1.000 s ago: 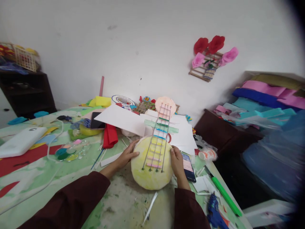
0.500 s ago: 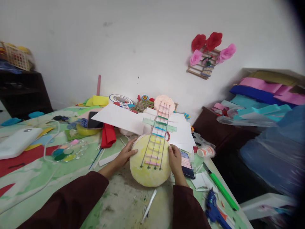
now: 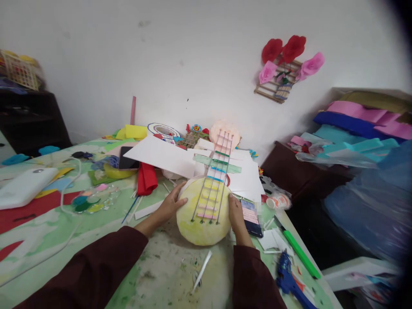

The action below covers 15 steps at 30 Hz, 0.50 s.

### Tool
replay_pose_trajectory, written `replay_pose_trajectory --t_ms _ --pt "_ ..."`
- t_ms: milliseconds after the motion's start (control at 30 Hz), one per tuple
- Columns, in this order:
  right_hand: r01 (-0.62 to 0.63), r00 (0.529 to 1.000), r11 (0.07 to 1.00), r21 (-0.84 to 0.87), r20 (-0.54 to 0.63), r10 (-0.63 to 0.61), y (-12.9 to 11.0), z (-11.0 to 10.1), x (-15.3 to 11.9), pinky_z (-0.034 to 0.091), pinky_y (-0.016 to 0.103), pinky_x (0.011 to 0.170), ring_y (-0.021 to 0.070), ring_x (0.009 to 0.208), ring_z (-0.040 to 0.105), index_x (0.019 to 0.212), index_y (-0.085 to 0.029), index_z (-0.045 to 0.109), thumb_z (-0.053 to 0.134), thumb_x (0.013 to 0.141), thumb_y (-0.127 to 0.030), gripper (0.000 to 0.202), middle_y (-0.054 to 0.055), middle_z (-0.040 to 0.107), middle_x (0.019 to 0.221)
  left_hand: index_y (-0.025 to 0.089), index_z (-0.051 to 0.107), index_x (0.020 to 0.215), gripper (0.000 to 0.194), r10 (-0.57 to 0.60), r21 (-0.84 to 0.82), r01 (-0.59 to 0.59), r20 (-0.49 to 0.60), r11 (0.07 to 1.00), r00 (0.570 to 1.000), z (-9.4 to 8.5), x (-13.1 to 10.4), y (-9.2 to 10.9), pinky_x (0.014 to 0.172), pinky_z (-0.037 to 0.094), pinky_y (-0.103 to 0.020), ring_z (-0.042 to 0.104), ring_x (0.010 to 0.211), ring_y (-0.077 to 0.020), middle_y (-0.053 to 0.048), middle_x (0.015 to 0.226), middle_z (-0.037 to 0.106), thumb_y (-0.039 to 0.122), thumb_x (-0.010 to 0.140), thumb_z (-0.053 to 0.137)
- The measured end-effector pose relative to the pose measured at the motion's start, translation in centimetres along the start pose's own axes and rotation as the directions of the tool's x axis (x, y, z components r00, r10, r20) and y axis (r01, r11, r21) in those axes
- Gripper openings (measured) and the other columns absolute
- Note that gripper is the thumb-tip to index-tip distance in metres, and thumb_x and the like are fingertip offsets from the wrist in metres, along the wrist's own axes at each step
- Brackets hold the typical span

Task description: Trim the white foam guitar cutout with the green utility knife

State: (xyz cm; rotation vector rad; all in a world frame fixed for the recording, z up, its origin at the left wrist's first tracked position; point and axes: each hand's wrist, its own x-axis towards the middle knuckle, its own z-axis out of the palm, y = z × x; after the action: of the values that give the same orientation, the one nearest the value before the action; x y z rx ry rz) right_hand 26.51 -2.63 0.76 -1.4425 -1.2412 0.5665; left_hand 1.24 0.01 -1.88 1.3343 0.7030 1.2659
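A handmade paper guitar [image 3: 189, 214] with a round yellow body, coloured strips, grey strings and a peach round head is held up over the table. My left hand [image 3: 172, 204] grips the left edge of the body, thumb on its front face. On the opposite edge is my right hand [image 3: 237, 214], its thumb near the front and the other fingers mostly behind. Behind the neck lie white paper sheets [image 3: 161, 155]. Beside my right hand rests a phone [image 3: 252, 218] with a lit screen.
A blue glue gun [image 3: 288, 274] and green cutter [image 3: 301, 254] lie at right. A paint palette [image 3: 95, 199], red roll [image 3: 146, 178] and white device [image 3: 27, 186] are at left. A white strip [image 3: 202, 271] lies in front.
The guitar's body sits slightly higher in view and its head slightly further right, with both hands still on it. The surroundings have shifted a little with the camera.
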Motion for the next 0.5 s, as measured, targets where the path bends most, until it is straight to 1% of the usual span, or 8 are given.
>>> replay_pose_trajectory --t_ms 67,133,233,300,367,433,500 --pt "0.025 0.999 0.999 -0.033 -0.019 -0.026 0.2 -0.1 0.1 0.045 0.035 0.073 0.0238 0.079 0.059 0.082 -0.018 0.068 0.041 0.081 -0.065 0.054 0.008 0.07 0.086 0.019 0.034 0.14 0.083 0.001 0.021 -0.001 -0.008 1.0 1.0 0.2 -0.1 0.1 0.108 0.032 -0.044 0.035 0.133 -0.0321 -0.013 0.147 0.034 0.049 0.071 0.068" --pt "0.015 1.0 0.999 -0.03 -0.017 -0.016 0.5 -0.2 0.3 0.046 0.036 0.074 0.0246 0.082 0.059 0.085 -0.018 0.068 0.041 0.082 -0.064 0.054 0.009 0.07 0.09 0.018 0.035 0.139 0.08 0.027 0.076 -0.025 -0.028 0.997 0.999 0.6 -0.3 0.4 0.108 0.032 -0.043 0.036 0.132 -0.0317 -0.013 0.146 0.036 0.048 0.072 0.067" --pt "-0.005 1.0 0.999 0.033 0.008 0.004 1.0 -0.3 0.4 0.046 0.037 0.08 0.0248 0.089 0.06 0.09 -0.018 0.068 0.041 0.082 -0.064 0.054 0.01 0.07 0.097 0.018 0.039 0.137 0.072 0.112 0.263 -0.092 -0.065 0.96 0.992 1.4 -1.1 1.4 0.108 0.031 -0.042 0.038 0.13 -0.0306 -0.011 0.142 0.041 0.043 0.074 0.064" --pt "-0.022 1.0 0.996 0.089 0.02 0.021 1.2 -0.3 0.4 0.046 0.037 0.082 0.0242 0.091 0.061 0.097 -0.017 0.067 0.041 0.082 -0.064 0.056 0.01 0.07 0.101 0.018 0.04 0.137 0.069 0.163 0.403 -0.12 -0.072 0.907 0.984 2.0 -1.9 2.6 0.108 0.031 -0.041 0.041 0.128 -0.0304 -0.011 0.14 0.045 0.039 0.074 0.063" --pt "-0.038 0.999 0.992 0.118 0.022 0.036 1.3 -0.3 0.2 0.047 0.037 0.082 0.0235 0.091 0.061 0.102 -0.015 0.066 0.039 0.082 -0.064 0.06 0.011 0.069 0.103 0.016 0.04 0.137 0.07 0.2 0.488 -0.145 -0.061 0.861 0.978 2.6 -2.7 3.7 0.107 0.032 -0.041 0.043 0.126 -0.0307 -0.011 0.138 0.046 0.036 0.074 0.062" --pt "-0.03 0.999 0.993 0.118 0.016 0.029 1.5 -0.3 0.1 0.047 0.036 0.08 0.0228 0.09 0.061 0.101 -0.014 0.065 0.038 0.081 -0.066 0.062 0.011 0.069 0.102 0.015 0.04 0.137 0.071 0.23 0.52 -0.176 -0.04 0.836 0.972 3.0 -3.3 4.6 0.107 0.033 -0.041 0.045 0.124 -0.0306 -0.012 0.137 0.048 0.034 0.072 0.063" --pt "-0.005 1.0 0.995 0.103 -0.003 0.006 1.9 -0.4 0.1 0.048 0.035 0.079 0.0221 0.088 0.061 0.096 -0.014 0.065 0.038 0.081 -0.067 0.062 0.01 0.069 0.099 0.017 0.04 0.136 0.071 0.248 0.512 -0.2 -0.026 0.835 0.968 3.1 -3.5 5.0 0.107 0.034 -0.042 0.046 0.123 -0.0302 -0.011 0.136 0.049 0.032 0.071 0.064"
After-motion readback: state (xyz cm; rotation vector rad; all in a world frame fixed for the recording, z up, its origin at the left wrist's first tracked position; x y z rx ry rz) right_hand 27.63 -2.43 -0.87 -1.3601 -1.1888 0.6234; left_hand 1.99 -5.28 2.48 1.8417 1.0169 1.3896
